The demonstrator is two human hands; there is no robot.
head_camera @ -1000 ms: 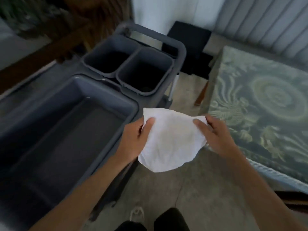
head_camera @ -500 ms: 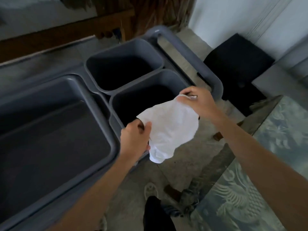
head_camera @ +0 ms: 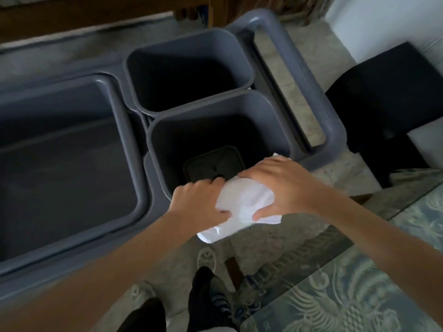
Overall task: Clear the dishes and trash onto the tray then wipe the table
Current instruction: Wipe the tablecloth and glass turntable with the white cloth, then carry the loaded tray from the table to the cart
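The near bin at frame centre gapes open, dark and unfilled, but both hands and the white cloth overhang its lower rim. The far bin above it and the large tub at left lie unobstructed. The cart handle bars the right side.

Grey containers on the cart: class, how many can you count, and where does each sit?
3. A large tub fills the cart's left side. A far small bin sits beside the handle end. A near small bin sits in front of it, under the hands. Others could lie outside the view.
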